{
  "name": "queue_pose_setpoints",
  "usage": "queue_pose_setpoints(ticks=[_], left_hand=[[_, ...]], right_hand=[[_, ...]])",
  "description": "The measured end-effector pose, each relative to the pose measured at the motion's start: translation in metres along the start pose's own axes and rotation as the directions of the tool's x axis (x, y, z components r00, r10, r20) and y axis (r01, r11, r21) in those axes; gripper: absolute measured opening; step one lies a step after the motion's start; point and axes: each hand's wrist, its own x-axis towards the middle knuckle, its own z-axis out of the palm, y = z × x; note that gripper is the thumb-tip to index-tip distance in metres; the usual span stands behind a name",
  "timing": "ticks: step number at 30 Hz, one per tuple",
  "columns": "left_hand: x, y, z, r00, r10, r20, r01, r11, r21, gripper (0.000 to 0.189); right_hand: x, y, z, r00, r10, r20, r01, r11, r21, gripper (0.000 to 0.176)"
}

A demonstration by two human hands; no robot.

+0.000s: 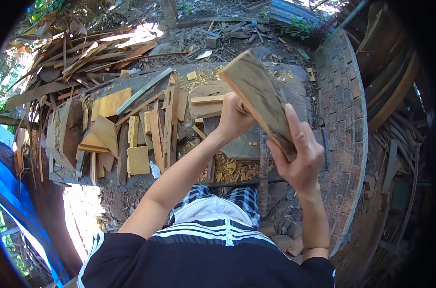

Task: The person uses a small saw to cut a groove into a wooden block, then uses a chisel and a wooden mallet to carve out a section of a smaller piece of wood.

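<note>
"What do you have in the head view?"

"From my end, a thick board [262,91] raised above the workbench [294,77], right of the middle, tilted, its far end angled left. The right hand [303,151] is closed around its near end, thumb on the left edge, fingers along the right."

"And the left?"

"The left hand [234,115] is at the board's left edge, fingers curled. The board hides their tips, so I can't tell how far they close or whether they have hold of anything."

"What's around it?"

"Wood shavings [230,170] at the near side, mixed wood pieces [138,161] crowded on the left, a brick wall [340,96] on the right."

"What would worry you?"

"The board tipping, I'd say: the right hand has only the near end, so the far end could swing down if the left gives little support. A rough edge could put a splinter into either hand if the board slides through the fingers. And set down carelessly, it might rock on loose scraps or knock the pieces on the left."

"Any brands or writing?"

"None I can read. The dark top [194,261] shows white stripes, no legible lettering."
</note>
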Motion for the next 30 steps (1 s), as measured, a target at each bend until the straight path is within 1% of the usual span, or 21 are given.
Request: queue_pose_setpoints(ticks=[1,3,4,5,6,7,9,10,11,12,13,15,16,19,20,22,23,25,26,27,30], left_hand=[[0.002,0.000,0.000,1.000,0.009,0.008,-0.009,1.000,-0.009,0.022],[0.007,0.000,-0.002,0.996,-0.062,0.068,0.063,0.998,-0.008,0.017],[0.006,-0.002,-0.004,0.995,-0.072,0.063,0.073,0.997,-0.007,0.017],[0.008,-0.005,-0.006,0.995,-0.081,0.050,0.081,0.997,0.001,0.016],[0.008,-0.007,-0.008,0.995,-0.091,0.043,0.091,0.996,0.007,0.015],[0.003,-0.012,-0.009,0.995,-0.092,0.046,0.092,0.996,0.007,0.015],[0.003,-0.018,-0.011,0.991,-0.134,0.028,0.135,0.988,-0.079,0.016],[0.007,-0.016,-0.013,0.991,-0.132,0.028,0.133,0.988,-0.076,0.016],[0.008,-0.014,-0.013,0.989,-0.149,-0.016,0.148,0.988,-0.045,0.016],[0.015,-0.010,-0.014,0.986,-0.153,-0.065,0.153,0.988,-0.015,0.016],[0.018,-0.011,-0.016,0.985,-0.158,-0.066,0.158,0.987,-0.016,0.016],[0.019,-0.010,-0.029,0.914,-0.379,-0.147,0.370,0.925,-0.086,0.014],[0.021,-0.007,-0.035,0.899,-0.405,-0.164,0.390,0.913,-0.120,0.018],[0.023,-0.019,-0.054,0.899,-0.372,-0.230,0.339,0.926,-0.168,0.018],[0.022,-0.026,-0.061,0.898,-0.380,-0.223,0.349,0.922,-0.166,0.018],[0.017,-0.037,-0.074,0.870,-0.372,-0.323,0.273,0.910,-0.313,0.017],[0.013,-0.039,-0.080,0.869,-0.382,-0.314,0.286,0.907,-0.311,0.017],[0.010,-0.038,-0.090,0.793,-0.477,-0.380,0.239,0.816,-0.526,0.015],[0.009,-0.038,-0.092,0.752,-0.516,-0.412,0.251,0.800,-0.544,0.017],[0.008,-0.041,-0.097,0.749,-0.521,-0.410,0.258,0.799,-0.543,0.017],[0.016,-0.038,-0.105,0.493,-0.584,-0.645,0.125,0.781,-0.612,0.026]], right_hand=[[0.002,0.000,-0.004,0.959,0.108,0.263,-0.081,0.990,-0.112,0.066],[0.007,-0.004,-0.004,0.978,0.063,0.200,-0.040,0.992,-0.117,0.066],[0.005,-0.005,0.001,0.998,0.028,-0.055,-0.027,0.999,0.021,0.066],[0.006,-0.005,0.006,0.949,0.025,-0.313,0.024,0.988,0.152,0.067],[0.008,-0.001,0.005,0.994,0.000,-0.110,0.017,0.987,0.158,0.067],[0.003,-0.009,-0.002,0.953,0.142,0.269,-0.119,0.988,-0.098,0.067],[0.004,-0.007,-0.007,0.912,0.213,0.350,-0.202,0.977,-0.068,0.070],[0.006,-0.006,-0.002,0.914,0.211,0.348,-0.201,0.977,-0.065,0.070],[0.004,-0.006,0.007,0.960,0.234,0.151,-0.255,0.957,0.138,0.069],[0.005,-0.001,0.015,0.959,0.279,-0.053,-0.246,0.909,0.337,0.068],[0.004,0.009,0.021,0.958,0.281,-0.048,-0.250,0.908,0.336,0.068],[-0.006,0.029,0.035,0.908,0.418,0.014,-0.404,0.869,0.285,0.065],[-0.014,0.033,0.046,0.814,0.553,0.177,-0.579,0.750,0.320,0.063],[-0.048,0.049,0.082,0.685,0.645,0.338,-0.704,0.705,0.083,0.063],[-0.056,0.052,0.092,0.677,0.653,0.339,-0.713,0.696,0.083,0.063],[-0.069,0.052,0.106,0.608,0.691,0.390,-0.717,0.689,-0.104,0.060],[-0.072,0.051,0.109,0.598,0.700,0.391,-0.727,0.679,-0.105,0.060],[-0.076,0.051,0.114,0.587,0.691,0.421,-0.640,0.715,-0.281,0.063],[-0.083,0.056,0.120,0.631,0.675,0.383,-0.637,0.732,-0.241,0.065],[-0.085,0.056,0.121,0.625,0.679,0.386,-0.642,0.728,-0.241,0.065],[-0.088,0.055,0.122,0.674,0.650,0.350,-0.608,0.758,-0.236,0.067]])
